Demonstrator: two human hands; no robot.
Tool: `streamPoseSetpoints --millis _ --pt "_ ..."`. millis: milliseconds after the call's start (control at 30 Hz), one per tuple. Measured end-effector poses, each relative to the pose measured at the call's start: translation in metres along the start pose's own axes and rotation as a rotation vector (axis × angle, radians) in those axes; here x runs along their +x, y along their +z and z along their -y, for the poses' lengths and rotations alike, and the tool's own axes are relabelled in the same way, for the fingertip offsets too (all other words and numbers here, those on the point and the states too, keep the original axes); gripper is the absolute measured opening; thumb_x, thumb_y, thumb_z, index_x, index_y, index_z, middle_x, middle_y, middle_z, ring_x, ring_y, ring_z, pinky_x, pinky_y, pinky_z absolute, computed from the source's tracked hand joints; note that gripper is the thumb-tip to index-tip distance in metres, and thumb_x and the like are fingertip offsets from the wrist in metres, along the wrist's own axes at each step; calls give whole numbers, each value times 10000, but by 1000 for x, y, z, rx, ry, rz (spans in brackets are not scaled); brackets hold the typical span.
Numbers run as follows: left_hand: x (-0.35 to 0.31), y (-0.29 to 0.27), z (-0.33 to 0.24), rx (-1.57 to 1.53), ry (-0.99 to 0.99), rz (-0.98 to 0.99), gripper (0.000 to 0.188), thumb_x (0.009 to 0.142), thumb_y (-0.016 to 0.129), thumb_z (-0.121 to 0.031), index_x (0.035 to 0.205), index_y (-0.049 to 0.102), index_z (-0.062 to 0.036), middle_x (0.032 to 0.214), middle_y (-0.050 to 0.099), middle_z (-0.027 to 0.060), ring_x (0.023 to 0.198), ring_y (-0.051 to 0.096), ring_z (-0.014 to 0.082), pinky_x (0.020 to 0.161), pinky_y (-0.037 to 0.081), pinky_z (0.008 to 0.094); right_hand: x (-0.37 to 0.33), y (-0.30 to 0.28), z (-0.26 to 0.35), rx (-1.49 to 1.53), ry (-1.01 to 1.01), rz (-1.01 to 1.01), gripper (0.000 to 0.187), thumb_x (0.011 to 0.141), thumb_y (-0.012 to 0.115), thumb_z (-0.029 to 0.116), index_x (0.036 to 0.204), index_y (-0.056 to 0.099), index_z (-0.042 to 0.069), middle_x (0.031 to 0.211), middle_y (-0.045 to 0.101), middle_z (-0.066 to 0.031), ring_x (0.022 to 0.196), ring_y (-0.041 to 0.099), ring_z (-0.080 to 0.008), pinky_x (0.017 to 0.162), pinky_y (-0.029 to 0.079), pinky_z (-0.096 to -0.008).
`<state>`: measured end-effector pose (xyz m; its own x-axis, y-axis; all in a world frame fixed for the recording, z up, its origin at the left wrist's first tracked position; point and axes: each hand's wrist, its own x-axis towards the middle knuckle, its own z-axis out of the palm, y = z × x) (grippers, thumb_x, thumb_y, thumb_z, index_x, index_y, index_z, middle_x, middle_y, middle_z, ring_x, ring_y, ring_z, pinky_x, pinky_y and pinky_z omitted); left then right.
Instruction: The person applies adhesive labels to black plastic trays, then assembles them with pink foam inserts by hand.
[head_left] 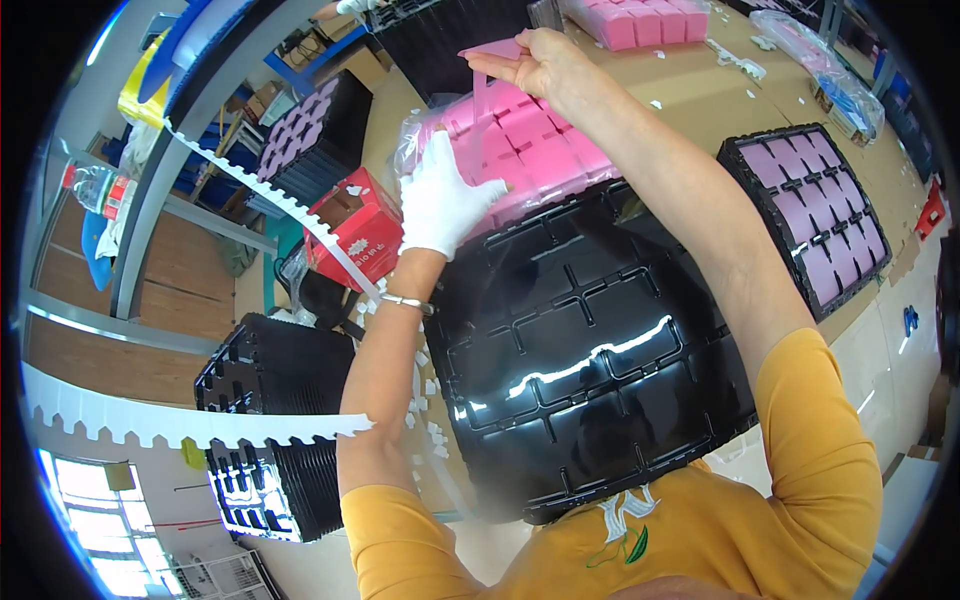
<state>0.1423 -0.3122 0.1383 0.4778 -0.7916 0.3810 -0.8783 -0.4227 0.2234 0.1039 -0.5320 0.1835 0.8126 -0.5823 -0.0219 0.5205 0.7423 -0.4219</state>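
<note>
My left hand (445, 200), in a white glove, lies with thumb and fingers spread at the left side of a plastic-wrapped pack of pink foam blocks (545, 150). Above the pack's far side, my bare right hand (535, 65) pinches a thin pink piece (495, 48). From it a pinkish see-through strip (478, 120) hangs down toward the pack. Directly in front of my body is a large black plastic tray (590, 350) with moulded cross-shaped ridges. The pack sits against its far edge.
To the right stands a black tray filled with pink blocks (815, 215). Stacked black trays (270, 430) stand at the left, by a red box (358, 230). White notched strips (200, 425) cross the left side. More pink blocks (640, 22) lie at the far edge.
</note>
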Motion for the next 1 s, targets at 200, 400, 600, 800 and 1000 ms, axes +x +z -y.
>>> streamPoseSetpoints --millis 200,400,600,800,1000 --pt "8 19 8 387 -157 5 757 761 652 -217 1401 314 6 1242 551 251 1071 603 382 918 397 555 -16 23 6 45 -87 -1 252 999 259 60 1181 216 -109 1232 360 -480 1093 480 -628 892 473 -684" --pt "-14 -6 43 486 -112 -206 542 786 554 -73 1316 444 -51 839 670 140 884 654 318 924 400 526 -49 -9 45 -336 -56 -125 165 980 393 61 1100 370 -51 1092 551 -283 955 654 -421 775 589 -555" --pt "-82 -56 5 421 153 -482 284 778 660 -68 1059 642 -107 889 638 67 911 607 241 1035 343 520 -122 -77 100 -734 82 -91 102 947 552 124 999 520 42 775 582 -42 593 555 -97 506 473 -241" --pt "-182 -91 -42 490 259 -347 244 701 682 -51 921 632 -146 869 587 -10 887 585 183 1106 228 597 -262 -70 95 -851 112 -57 138 941 530 105 1050 604 62 752 566 -13 560 539 -69 489 459 -211" --pt "-243 -104 -74 460 276 -290 305 674 673 21 918 629 -157 837 565 -24 853 581 180 1117 206 610 -339 -79 83 -1096 222 -139 197 939 535 114 1110 617 63 753 544 14 563 561 -63 485 461 -204"
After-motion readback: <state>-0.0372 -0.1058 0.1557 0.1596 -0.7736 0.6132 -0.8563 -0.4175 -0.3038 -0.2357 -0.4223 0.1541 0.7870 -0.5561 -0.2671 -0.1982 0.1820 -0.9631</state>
